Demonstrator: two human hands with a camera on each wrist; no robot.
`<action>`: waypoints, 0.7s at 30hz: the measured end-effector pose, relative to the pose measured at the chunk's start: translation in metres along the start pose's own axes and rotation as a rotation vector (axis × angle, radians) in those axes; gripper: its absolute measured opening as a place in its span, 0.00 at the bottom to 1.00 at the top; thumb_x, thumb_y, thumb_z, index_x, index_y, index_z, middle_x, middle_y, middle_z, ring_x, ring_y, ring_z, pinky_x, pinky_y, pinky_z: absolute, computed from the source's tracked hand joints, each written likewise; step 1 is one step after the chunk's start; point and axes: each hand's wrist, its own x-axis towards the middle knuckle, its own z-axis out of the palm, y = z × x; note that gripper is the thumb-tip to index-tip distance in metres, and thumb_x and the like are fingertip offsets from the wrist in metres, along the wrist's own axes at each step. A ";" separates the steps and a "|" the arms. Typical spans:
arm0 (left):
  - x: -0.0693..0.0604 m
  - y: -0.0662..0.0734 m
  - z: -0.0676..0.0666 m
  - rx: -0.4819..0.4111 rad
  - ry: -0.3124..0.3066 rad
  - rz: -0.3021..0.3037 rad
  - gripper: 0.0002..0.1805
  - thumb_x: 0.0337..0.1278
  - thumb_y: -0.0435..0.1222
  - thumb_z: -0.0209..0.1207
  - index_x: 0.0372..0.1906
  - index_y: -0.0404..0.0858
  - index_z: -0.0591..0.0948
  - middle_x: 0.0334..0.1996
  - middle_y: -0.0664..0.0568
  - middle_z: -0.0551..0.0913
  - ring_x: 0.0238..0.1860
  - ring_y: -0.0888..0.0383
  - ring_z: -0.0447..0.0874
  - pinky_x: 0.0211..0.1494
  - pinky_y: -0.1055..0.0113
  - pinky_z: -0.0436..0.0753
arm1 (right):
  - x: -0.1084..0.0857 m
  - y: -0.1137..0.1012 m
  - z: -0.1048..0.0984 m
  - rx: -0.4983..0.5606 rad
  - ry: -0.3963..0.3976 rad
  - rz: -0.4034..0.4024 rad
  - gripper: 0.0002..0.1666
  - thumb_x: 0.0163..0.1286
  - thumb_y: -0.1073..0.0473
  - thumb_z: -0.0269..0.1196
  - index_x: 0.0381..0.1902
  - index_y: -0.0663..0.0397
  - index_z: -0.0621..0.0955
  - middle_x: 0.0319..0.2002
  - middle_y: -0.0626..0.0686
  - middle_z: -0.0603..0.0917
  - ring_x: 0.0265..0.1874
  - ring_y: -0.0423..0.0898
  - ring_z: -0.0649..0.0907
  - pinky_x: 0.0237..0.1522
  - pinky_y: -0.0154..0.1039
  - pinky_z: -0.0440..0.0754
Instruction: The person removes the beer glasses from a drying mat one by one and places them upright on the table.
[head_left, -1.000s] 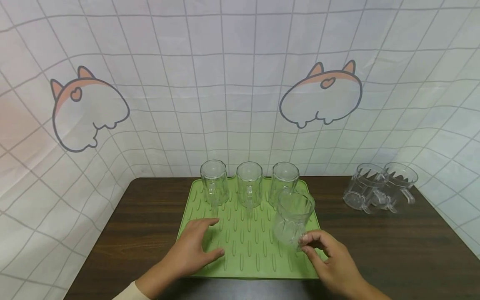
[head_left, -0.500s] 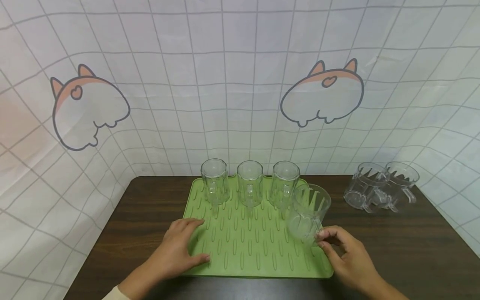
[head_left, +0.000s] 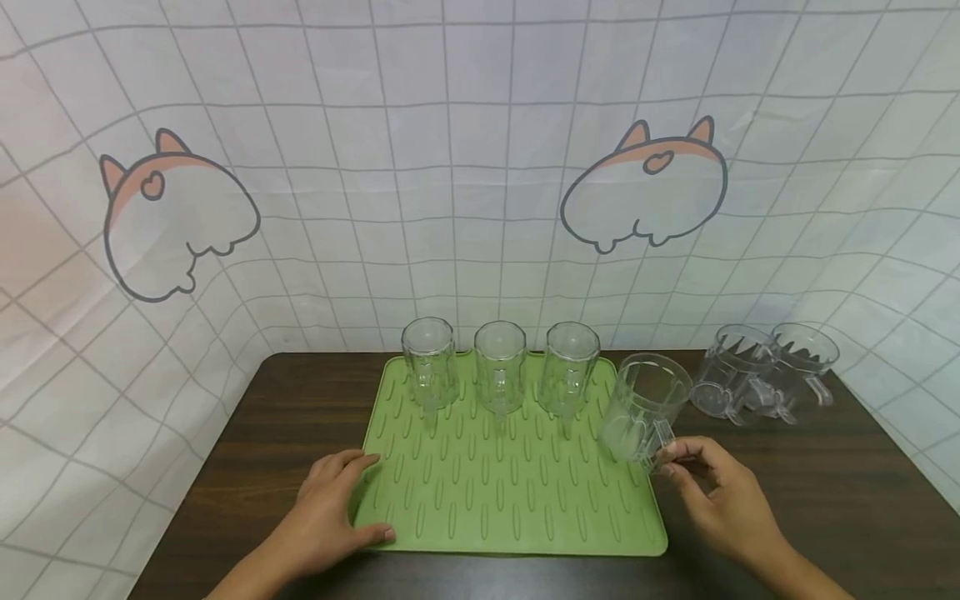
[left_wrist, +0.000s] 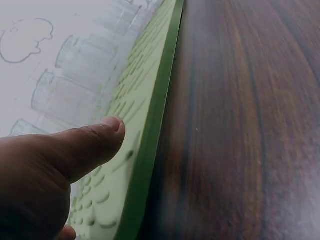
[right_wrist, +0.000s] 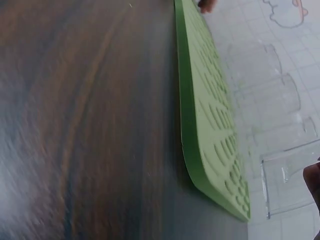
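Note:
My right hand (head_left: pixel 723 500) pinches the handle of a clear glass mug (head_left: pixel 647 404) between thumb and fingers. The mug tilts over the right edge of a green ribbed mat (head_left: pixel 487 492); whether its base touches the mat I cannot tell. In the right wrist view, part of this mug (right_wrist: pixel 290 177) shows beside my fingertips at the right border. At the mat's left edge is my left hand (head_left: pixel 322 512), fingers spread and relaxed, the thumb over its front left corner. In the left wrist view the thumb (left_wrist: pixel 92 145) lies over the ribbed surface.
Along the mat's back stand three clear mugs, left (head_left: pixel 430 362), middle (head_left: pixel 499 367) and right (head_left: pixel 570 367), handles forward. Two more, one (head_left: pixel 723 375) and another (head_left: pixel 802 358), stand at the back right of the dark wooden table (head_left: pixel 832 492). A gridded curtain (head_left: pixel 480 192) hangs behind.
My right hand has carried the pinched mug rightward and slightly back, from over the mat to its right edge. My left hand has drawn left to the mat's left edge.

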 end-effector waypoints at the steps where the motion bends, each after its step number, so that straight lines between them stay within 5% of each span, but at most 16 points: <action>1: -0.001 -0.001 0.000 -0.003 -0.008 -0.011 0.53 0.39 0.61 0.78 0.72 0.41 0.73 0.68 0.40 0.69 0.71 0.34 0.60 0.63 0.29 0.64 | 0.001 0.002 -0.001 -0.009 0.005 0.008 0.23 0.56 0.85 0.68 0.46 0.62 0.79 0.41 0.47 0.84 0.43 0.31 0.82 0.45 0.21 0.77; 8: -0.006 -0.007 -0.001 0.003 -0.058 -0.060 0.58 0.36 0.67 0.75 0.73 0.40 0.72 0.70 0.39 0.67 0.71 0.33 0.60 0.64 0.28 0.62 | 0.006 0.013 -0.008 -0.048 0.004 0.052 0.20 0.59 0.82 0.68 0.45 0.63 0.78 0.41 0.50 0.85 0.42 0.29 0.82 0.45 0.20 0.77; 21: -0.009 -0.009 0.001 0.015 -0.050 -0.084 0.66 0.32 0.67 0.77 0.73 0.28 0.69 0.70 0.35 0.67 0.70 0.32 0.60 0.64 0.29 0.63 | 0.015 0.035 -0.014 -0.084 -0.005 0.145 0.15 0.63 0.78 0.68 0.44 0.62 0.80 0.40 0.55 0.86 0.40 0.25 0.80 0.43 0.18 0.76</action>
